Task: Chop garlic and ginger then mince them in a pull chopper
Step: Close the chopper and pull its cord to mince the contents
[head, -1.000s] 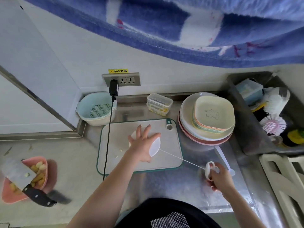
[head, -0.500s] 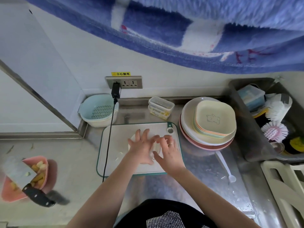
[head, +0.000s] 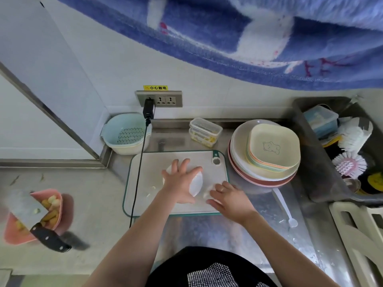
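Note:
The pull chopper stands on the white cutting board [head: 145,183]. My left hand [head: 180,185] lies spread over its white lid [head: 195,184] and grips it; the lid is tilted with one edge raised. My right hand [head: 230,198] holds the clear chopper cup [head: 207,192] from the right, fingers curled against its side. What is inside the cup is hidden. A few pale garlic bits [head: 152,188] lie on the board left of the chopper.
A cleaver [head: 24,206] rests on a pink basket [head: 59,200] of ginger and garlic pieces at the far left. Behind the board are a blue colander [head: 126,133], clear containers [head: 205,131] and stacked plates [head: 265,154]. A black cable [head: 138,172] crosses the board's left edge. A white spoon [head: 284,206] lies right.
My right hand let the pull cord retract, came back from the right and took hold of the cup. The lid under my left hand has tilted up.

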A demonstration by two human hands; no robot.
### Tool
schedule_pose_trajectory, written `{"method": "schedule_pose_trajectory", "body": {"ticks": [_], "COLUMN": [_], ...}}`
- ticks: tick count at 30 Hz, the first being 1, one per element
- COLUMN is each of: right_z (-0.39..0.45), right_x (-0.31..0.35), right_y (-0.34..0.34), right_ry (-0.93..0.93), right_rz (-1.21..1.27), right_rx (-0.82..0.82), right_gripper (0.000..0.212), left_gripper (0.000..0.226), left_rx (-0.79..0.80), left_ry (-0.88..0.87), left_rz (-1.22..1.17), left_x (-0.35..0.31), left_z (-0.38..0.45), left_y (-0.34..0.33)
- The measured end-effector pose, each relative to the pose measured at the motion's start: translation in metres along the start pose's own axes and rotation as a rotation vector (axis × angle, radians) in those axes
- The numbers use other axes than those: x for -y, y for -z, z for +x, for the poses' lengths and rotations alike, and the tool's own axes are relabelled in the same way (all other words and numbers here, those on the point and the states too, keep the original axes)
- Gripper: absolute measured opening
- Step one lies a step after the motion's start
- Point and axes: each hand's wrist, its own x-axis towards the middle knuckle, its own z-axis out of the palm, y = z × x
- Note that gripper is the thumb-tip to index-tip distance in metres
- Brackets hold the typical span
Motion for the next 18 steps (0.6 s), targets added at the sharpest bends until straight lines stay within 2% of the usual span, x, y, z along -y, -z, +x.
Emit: {"method": "schedule_pose_trajectory", "body": {"ticks": [3, 7, 10, 13, 15, 18], "right_z": [-0.053, -0.097, -0.076, -0.027, 0.005, 0.038], "right_x": [-0.045, -0.079, -0.055, -0.009, 0.015, 0.031], "right_y": [0.002, 0.014, 0.015, 0.010, 0.006, 0.000], "right_ry": [-0.257, -0.509, -0.481, -0.341, -0.316, -0.331], "right_rz": [0.038, -0.016, -0.006, 0.104, 0.150, 0.075], "right_rx": [0.187, 0.260, 0.274, 0.129, 0.026, 0.111], "right_gripper": [0.022, 0.028, 0.033, 0.033, 0.033, 0.037], "left_gripper": [0.093, 0.095, 0.095, 0.098, 0.100, 0.105], "left_rx": [0.001, 0.004, 0.016, 0.033, 0.081, 0.148], "left_ry": [0.012, 0.007, 0.007, 0.010, 0.021, 0.021], "left_rz": [-0.012, 0.007, 0.008, 0.009, -0.007, -0.025], "left_x": [0.003, 0.005, 0.005, 0.004, 0.003, 0.002], "left_z": [0.000, 0.002, 0.003, 0.003, 0.003, 0.002], "left_y": [0.001, -0.002, -0.002, -0.002, 0.000, 0.004]}}
